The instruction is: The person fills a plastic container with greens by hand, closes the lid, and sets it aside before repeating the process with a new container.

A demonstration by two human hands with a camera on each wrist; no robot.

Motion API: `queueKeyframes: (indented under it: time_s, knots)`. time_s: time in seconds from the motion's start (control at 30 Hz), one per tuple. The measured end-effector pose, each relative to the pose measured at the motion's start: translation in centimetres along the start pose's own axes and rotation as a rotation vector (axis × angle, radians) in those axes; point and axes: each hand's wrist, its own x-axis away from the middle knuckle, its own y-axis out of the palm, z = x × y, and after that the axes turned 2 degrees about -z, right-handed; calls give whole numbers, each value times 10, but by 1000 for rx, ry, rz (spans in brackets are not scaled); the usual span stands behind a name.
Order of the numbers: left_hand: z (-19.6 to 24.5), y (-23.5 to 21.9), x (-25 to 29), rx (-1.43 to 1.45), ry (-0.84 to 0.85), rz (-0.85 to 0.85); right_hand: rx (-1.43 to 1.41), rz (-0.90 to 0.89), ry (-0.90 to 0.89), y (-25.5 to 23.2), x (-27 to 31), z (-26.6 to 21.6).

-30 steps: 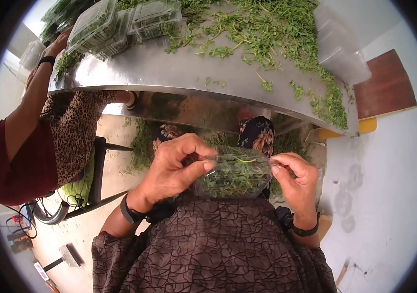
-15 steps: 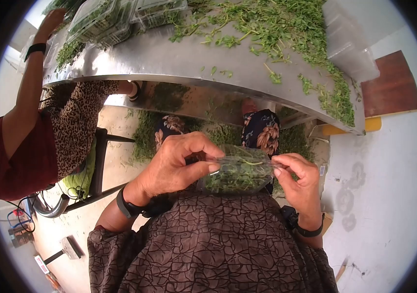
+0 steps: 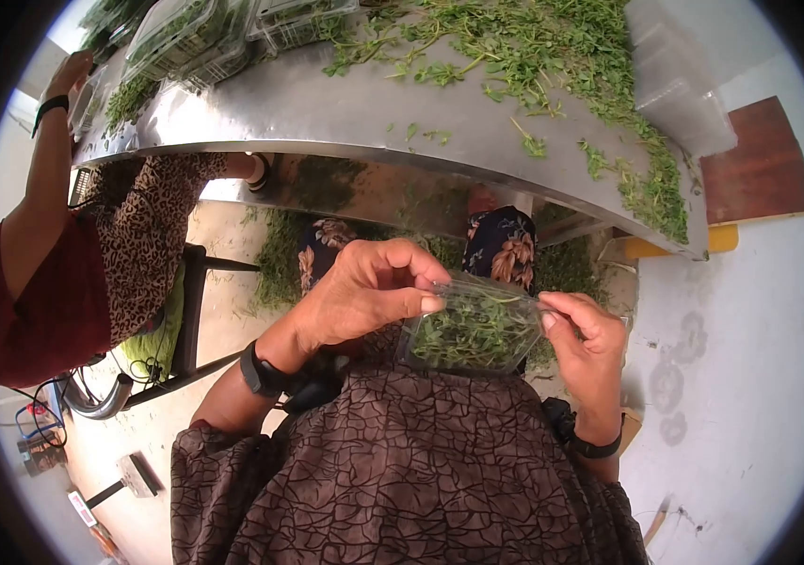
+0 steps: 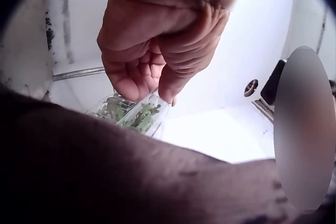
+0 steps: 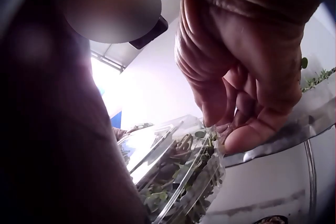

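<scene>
A clear plastic clamshell box (image 3: 473,330) full of leafy green sprigs is held over the lap in the head view. My left hand (image 3: 374,290) pinches its upper left edge between thumb and curled forefinger. At the opposite corner my right hand (image 3: 586,339) pinches the rim with thumb and fingertips. In the left wrist view the left hand (image 4: 157,40) grips the box's edge, with green leaves (image 4: 139,116) showing through the plastic. Seen from the right wrist, the right hand (image 5: 247,71) has its thumb and finger on the box corner, stems (image 5: 184,166) pressed close inside.
A metal table (image 3: 327,122) spans the front, with loose greens (image 3: 534,56) heaped on it. Filled boxes (image 3: 185,42) are stacked at its left; nested empty boxes (image 3: 680,94) stand at its right end. Another person's arm (image 3: 40,188) reaches across at the left.
The box has shifted slightly right and turned so more of its greens show. Both hands keep their pinch on its edge. The other person's hand has drawn back a little to the left.
</scene>
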Motion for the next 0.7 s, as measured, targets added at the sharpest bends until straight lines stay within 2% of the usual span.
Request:
queueKeyframes:
  time_s: [0.1, 0.33, 0.4, 0.53, 0.63, 0.7]
  knots:
    - [-1, -1, -8, 79, 18, -36, -8, 31, 5, -1, 1, 3]
    - [0, 4, -9, 26, 2, -31, -54, 3, 47, -1, 3, 9]
    - [-3, 4, -7, 3, -3, -20, -6, -10, -40, 0, 0, 3]
    - [1, 7, -8, -89, 15, 11, 32, -53, -75, -1, -3, 0]
    - [13, 5, -11, -126, 29, 34, -40, -50, -63, -1, -9, -1]
    - [26, 4, -14, -117, 39, 34, 35, -59, -88, -5, -15, -5]
